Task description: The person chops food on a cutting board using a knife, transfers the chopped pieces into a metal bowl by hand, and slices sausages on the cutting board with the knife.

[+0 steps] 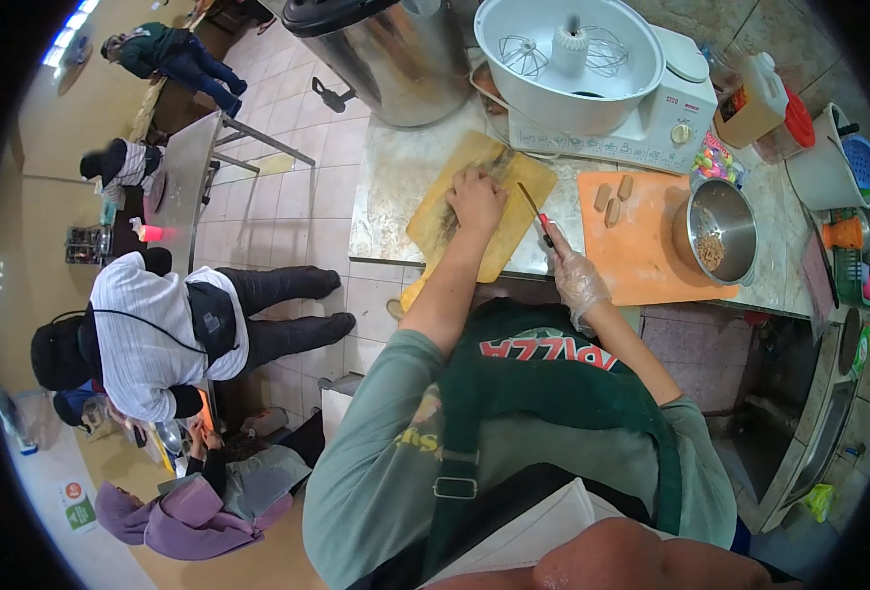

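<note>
Near the front-left corner of the counter (386, 202), a stained yellow cutting board (520, 236) is laid aslant, its lower end reaching past the near edge. The left hand (477, 200), bare, is set down on this board with the fingers bent; whether anything is pinched in its grip cannot be told. By the right hand (580, 280), covered with a clear plastic glove, a knife (545, 224) with a red and black handle is gripped, its narrow blade pointed away from the near edge, over the right part of the yellow board. To the right, an orange cutting board (641, 261) is placed along the near edge; on it three small brown oblong pieces (612, 211) are grouped towards the far left corner, and a metal bowl (692, 231) is stood at the right side, with a crumbly brown mixture (710, 253) in it. Behind both boards, a white stand mixer (686, 103) fitted with wire whisks is seen, and a large metal urn (400, 74) is placed at the far left.
</note>
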### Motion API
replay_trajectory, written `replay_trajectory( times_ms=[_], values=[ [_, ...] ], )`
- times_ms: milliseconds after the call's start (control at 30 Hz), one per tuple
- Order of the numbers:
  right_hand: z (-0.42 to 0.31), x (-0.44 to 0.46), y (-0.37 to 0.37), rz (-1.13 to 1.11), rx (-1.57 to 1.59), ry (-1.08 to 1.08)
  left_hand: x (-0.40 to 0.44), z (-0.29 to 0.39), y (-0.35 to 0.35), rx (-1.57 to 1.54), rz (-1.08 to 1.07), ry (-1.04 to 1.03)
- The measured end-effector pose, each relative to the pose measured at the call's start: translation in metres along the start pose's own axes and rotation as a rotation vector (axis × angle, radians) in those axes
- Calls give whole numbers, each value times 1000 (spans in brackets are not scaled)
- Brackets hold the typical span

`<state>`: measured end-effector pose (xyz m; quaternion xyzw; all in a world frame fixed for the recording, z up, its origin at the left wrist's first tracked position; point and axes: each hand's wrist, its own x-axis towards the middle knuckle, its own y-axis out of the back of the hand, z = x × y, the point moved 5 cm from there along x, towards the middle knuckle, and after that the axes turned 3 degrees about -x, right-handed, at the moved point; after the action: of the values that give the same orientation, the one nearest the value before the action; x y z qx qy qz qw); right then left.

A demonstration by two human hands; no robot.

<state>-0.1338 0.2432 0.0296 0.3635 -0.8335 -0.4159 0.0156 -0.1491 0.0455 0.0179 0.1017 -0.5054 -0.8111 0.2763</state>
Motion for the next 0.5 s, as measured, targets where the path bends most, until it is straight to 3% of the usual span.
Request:
replay_trajectory(
  times_ms=[133,200,233,300,433,500],
  values=[
    [-3,-2,1,10,43,0,-1,7,8,-3,113,-91],
    [0,-2,0,-2,49,-11,8,0,16,-456,109,-47],
    [1,-1,-1,-13,55,-20,8,-1,23,-455,108,-44],
    [2,-1,-4,-18,83,-4,6,-14,31,-820,55,242],
    [-3,5,-10,-49,87,35,2,-40,37,-723,62,230],
    [-9,9,-10,-66,42,34,-11,-40,34,-648,-46,277]
  ],
)
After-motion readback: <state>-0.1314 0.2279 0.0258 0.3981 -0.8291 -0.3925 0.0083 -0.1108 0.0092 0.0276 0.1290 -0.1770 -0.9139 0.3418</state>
